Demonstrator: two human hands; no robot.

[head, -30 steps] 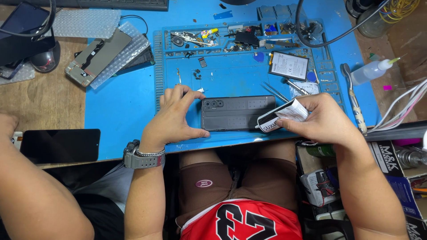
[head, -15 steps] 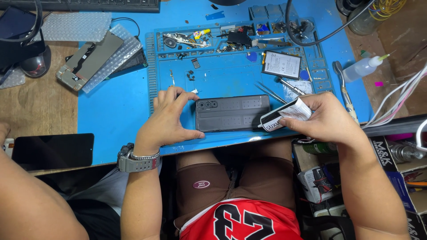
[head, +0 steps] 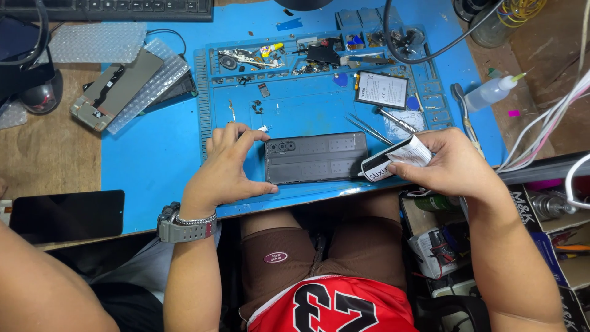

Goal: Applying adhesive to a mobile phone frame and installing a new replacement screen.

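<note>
Head view, my left hand: my left hand (head: 228, 167) rests on the blue work mat (head: 160, 160), fingers spread and curled, fingertips pressing the left end of the dark phone (head: 316, 157); it steadies the phone without closing round it.
Head view, my right hand: my right hand (head: 453, 163) is clenched round a black-and-white glue tube (head: 393, 161), whose nozzle end points left and touches the phone's right edge.
Phone: it lies flat, back up, lengthwise along the near edge of the mat, between my two hands, camera cluster at the left end.
Behind the phone: metal tweezers (head: 369, 130) lie just beyond its right corner, slanting towards a flat battery (head: 381, 90) further back.
Mat tray: small screws, bits and parts (head: 252, 58) lie scattered in the moulded compartments along the far rim.
Right side: a small squeeze bottle with a thin nozzle (head: 491, 93) lies near the mat's right edge, beside a metal prying tool (head: 462, 107); white cables (head: 553, 123) run down past my right wrist.
Left side: a screen panel on bubble wrap (head: 117, 89) sits well apart from my left hand; another dark phone (head: 66, 216) lies on the wooden table (head: 43, 147), near my left forearm.
In the way: my right hand covers the tube's rear end, and my left fingers hide the phone's left edge.
Wrist: a grey watch (head: 184, 229) sits on my left wrist.
</note>
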